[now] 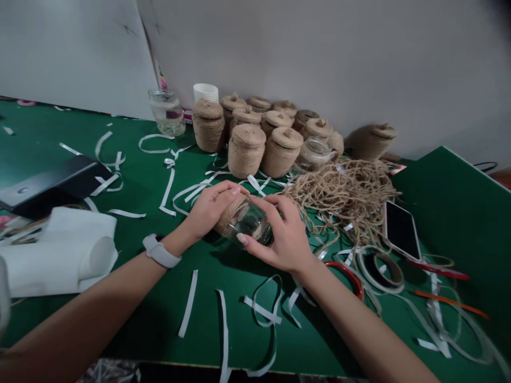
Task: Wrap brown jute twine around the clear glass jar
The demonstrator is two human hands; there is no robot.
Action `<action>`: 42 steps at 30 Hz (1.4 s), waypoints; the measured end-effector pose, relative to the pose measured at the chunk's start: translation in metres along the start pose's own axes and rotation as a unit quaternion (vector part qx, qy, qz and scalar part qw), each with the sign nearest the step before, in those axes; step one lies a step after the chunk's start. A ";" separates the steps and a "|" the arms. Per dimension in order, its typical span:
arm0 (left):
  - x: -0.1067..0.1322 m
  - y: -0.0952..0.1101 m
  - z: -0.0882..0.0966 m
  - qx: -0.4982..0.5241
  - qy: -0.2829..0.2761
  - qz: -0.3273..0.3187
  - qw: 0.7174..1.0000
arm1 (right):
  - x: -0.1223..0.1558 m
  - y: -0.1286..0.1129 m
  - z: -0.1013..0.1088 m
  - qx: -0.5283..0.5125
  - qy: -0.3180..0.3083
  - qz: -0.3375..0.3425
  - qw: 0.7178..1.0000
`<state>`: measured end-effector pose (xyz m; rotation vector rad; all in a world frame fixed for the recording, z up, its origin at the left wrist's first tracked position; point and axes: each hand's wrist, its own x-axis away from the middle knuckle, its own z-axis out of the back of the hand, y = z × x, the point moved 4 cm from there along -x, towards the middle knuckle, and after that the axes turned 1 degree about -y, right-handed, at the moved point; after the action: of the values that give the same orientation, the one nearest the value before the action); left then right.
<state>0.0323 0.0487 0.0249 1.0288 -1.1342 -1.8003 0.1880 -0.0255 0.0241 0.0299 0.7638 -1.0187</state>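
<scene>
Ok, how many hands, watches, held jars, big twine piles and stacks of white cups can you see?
Hands: 2 (left hand, right hand)
Watch: 1
Held jar: 1
Twine pile: 1
White cup stack: 1
Total: 6

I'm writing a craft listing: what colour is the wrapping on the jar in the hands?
Tan; the wrapping shows best in the head view.
</scene>
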 end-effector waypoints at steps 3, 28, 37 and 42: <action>0.002 0.001 0.000 -0.014 0.000 -0.018 1.000 | 0.001 0.000 -0.003 -0.019 -0.009 0.005 1.000; 0.020 0.000 -0.024 -0.047 -0.088 -0.096 0.990 | -0.007 0.028 0.003 -0.364 0.000 -0.225 0.904; 0.017 -0.006 -0.022 0.004 -0.072 -0.068 0.995 | -0.010 0.023 0.010 -0.305 -0.067 -0.138 0.940; 0.012 -0.010 -0.020 0.008 -0.081 -0.011 0.997 | -0.010 0.018 0.013 -0.256 -0.041 -0.087 0.962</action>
<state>0.0442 0.0345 0.0073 0.9196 -1.2409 -1.9230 0.2067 -0.0125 0.0343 -0.5305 0.9467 -0.9546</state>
